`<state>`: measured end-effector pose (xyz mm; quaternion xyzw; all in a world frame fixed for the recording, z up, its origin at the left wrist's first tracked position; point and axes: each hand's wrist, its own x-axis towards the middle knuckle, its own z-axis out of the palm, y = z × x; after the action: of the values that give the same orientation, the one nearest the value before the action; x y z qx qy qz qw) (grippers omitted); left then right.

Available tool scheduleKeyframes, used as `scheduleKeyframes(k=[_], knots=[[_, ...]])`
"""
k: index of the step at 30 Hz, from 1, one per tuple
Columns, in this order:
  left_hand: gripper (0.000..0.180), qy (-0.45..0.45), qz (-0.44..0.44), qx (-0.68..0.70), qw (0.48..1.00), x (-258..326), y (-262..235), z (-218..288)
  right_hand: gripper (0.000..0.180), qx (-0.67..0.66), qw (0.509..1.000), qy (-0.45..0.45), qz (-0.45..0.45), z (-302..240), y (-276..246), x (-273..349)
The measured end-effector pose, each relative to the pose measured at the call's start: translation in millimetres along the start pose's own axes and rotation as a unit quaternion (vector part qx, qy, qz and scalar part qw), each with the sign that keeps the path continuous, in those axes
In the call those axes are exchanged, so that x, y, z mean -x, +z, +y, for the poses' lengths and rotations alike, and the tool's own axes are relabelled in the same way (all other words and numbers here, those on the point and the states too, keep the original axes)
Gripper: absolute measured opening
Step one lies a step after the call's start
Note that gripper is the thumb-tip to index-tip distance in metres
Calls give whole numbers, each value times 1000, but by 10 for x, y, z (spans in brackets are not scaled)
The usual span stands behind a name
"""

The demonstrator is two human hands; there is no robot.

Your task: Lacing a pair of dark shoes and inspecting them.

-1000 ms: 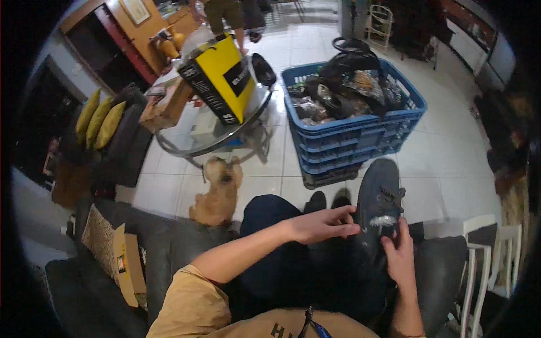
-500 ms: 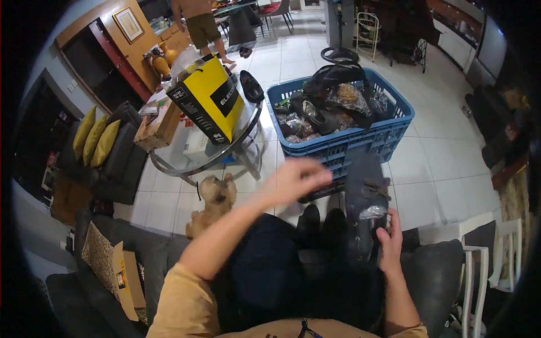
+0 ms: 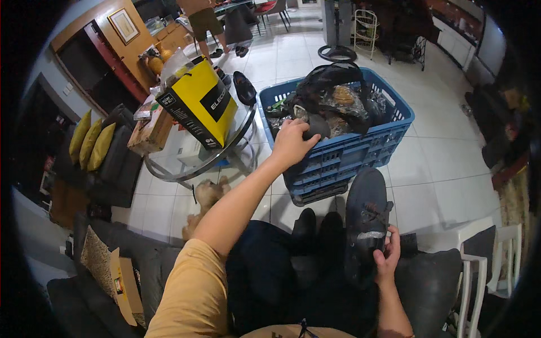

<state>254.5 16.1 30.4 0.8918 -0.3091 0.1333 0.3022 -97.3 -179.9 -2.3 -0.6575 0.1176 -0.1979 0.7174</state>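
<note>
My right hand [image 3: 387,256] grips a black lace-up shoe [image 3: 365,194] by its heel end, holding it toe-up above my lap. Crumpled clear plastic shows in the opening of this shoe. At the near left rim of the blue plastic crate [image 3: 338,147], my left hand [image 3: 294,142] has its fingers curled over a dark rounded thing [image 3: 317,127] that looks like a shoe. Part of it is hidden by the hand. A black mesh bag [image 3: 333,74] and several plastic-wrapped items lie in the crate.
To the left stands a glass table [image 3: 189,176] with a yellow-and-black paper bag [image 3: 205,101], a cardboard box [image 3: 149,132] and a black shoe [image 3: 244,89]. A small tan dog [image 3: 207,194] is beside my left arm. Farther back, a person [image 3: 204,25] stands.
My left hand has moved forward from above my lap to the crate and onto the dark thing there. The black shoe stays in my right hand at nearly the same place.
</note>
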Motion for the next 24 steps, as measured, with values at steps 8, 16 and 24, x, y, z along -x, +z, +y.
scheduleKeyframes(k=[8,16,24], knots=[[49,-103,35,180,978,-509,-361,-102,67,-25,997,48,-51,-92,9,-20],[90,-66,-9,-122,990,-1418,46,-284,70,-96,994,28,-53,-82,119,-6],[25,46,259,46,964,-1745,-189,392,69,-39,997,-15,-58,-57,60,-47]])
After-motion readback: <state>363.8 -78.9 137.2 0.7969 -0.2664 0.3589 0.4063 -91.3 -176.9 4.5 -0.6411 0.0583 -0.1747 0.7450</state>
